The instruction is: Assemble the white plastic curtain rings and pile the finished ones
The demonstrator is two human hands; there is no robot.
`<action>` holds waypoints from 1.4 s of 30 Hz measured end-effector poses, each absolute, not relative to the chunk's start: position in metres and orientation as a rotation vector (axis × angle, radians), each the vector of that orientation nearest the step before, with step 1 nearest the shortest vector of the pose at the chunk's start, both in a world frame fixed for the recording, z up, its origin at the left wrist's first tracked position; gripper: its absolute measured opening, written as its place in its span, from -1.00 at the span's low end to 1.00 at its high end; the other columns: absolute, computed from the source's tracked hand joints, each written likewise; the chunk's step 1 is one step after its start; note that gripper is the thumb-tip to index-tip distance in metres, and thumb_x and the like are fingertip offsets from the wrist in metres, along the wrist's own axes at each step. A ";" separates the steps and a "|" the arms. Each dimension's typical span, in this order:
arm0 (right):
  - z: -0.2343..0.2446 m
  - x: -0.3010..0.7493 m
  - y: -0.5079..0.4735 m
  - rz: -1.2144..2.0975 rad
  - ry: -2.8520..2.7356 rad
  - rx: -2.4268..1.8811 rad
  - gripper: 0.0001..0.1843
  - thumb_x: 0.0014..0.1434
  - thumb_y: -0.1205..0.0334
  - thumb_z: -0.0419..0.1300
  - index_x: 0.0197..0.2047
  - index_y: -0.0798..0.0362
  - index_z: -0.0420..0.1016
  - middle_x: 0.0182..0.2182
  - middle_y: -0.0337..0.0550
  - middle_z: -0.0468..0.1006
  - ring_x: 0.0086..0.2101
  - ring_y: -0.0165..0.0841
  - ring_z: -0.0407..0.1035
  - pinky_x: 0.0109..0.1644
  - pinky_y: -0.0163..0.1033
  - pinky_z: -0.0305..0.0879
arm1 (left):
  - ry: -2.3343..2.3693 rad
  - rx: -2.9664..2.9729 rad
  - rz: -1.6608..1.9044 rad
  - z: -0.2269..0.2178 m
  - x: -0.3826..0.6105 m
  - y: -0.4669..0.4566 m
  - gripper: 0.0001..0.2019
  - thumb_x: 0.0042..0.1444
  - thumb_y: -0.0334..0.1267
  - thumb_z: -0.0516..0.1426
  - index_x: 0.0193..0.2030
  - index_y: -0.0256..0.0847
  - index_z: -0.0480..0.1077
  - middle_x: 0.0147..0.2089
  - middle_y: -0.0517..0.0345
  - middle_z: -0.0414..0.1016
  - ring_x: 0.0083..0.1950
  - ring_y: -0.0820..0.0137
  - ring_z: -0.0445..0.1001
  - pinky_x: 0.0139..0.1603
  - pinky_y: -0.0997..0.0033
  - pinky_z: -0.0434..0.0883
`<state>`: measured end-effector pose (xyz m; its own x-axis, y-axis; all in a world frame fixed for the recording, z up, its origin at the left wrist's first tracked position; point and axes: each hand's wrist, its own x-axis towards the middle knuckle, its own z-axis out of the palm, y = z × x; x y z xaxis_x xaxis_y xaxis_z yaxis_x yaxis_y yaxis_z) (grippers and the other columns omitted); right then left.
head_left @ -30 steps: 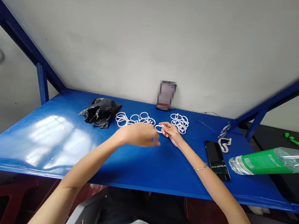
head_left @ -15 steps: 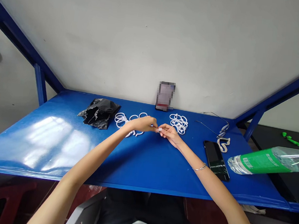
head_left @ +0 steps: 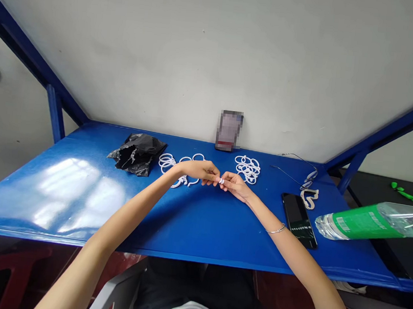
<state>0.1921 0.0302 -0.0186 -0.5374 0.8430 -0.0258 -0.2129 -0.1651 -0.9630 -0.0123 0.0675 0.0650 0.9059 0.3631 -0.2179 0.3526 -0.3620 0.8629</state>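
My left hand and my right hand meet above the middle of the table, fingers pinched together. Between their fingertips shows a small white plastic piece; the fingers cover the rest of its shape. Loose white plastic rings lie to the left, partly behind my left hand and wrist. One open ring there has a visible gap. Past my right hand is a heap of white rings, overlapping one another.
A crumpled black plastic bag lies left on the blue table. A blurred upright phone-like object leans on the wall. Right are eyeglasses, a white strap-like item, a black phone and a green-labelled bottle.
Both hands stay together at nearly the same spot, with the fingers slightly shifted around the white piece. The left hand's fingers are a little more curled. The view has tilted slightly.
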 end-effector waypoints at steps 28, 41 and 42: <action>-0.021 0.190 0.029 1.688 -1.528 -0.772 -0.65 0.03 -0.01 0.34 -0.46 0.10 0.40 -0.56 -0.24 0.44 -0.56 -0.49 0.17 -0.47 -0.35 0.09 | 0.571 2.057 -0.016 0.070 -0.008 0.058 -0.54 0.15 0.10 0.06 -0.42 -0.33 0.43 -0.60 0.22 0.27 -0.58 0.52 0.26 -0.49 0.52 0.21; -0.016 0.190 0.027 1.827 -1.359 -0.696 -0.60 -0.07 -0.01 0.41 -0.49 0.11 0.38 -0.60 -0.28 0.38 -0.56 -0.51 0.17 -0.49 -0.36 0.06 | 0.422 1.842 0.014 0.067 -0.010 0.064 -0.55 0.14 0.08 0.10 -0.33 -0.36 0.49 -0.57 0.21 0.27 -0.54 0.53 0.26 -0.46 0.51 0.28; -0.016 0.190 0.027 1.828 -1.359 -0.696 -0.60 -0.08 -0.01 0.41 -0.50 0.11 0.37 -0.61 -0.28 0.37 -0.57 -0.51 0.17 -0.49 -0.36 0.06 | 0.414 1.843 0.012 0.066 -0.010 0.064 -0.55 0.13 0.08 0.10 -0.33 -0.36 0.49 -0.58 0.21 0.27 -0.54 0.53 0.26 -0.46 0.51 0.27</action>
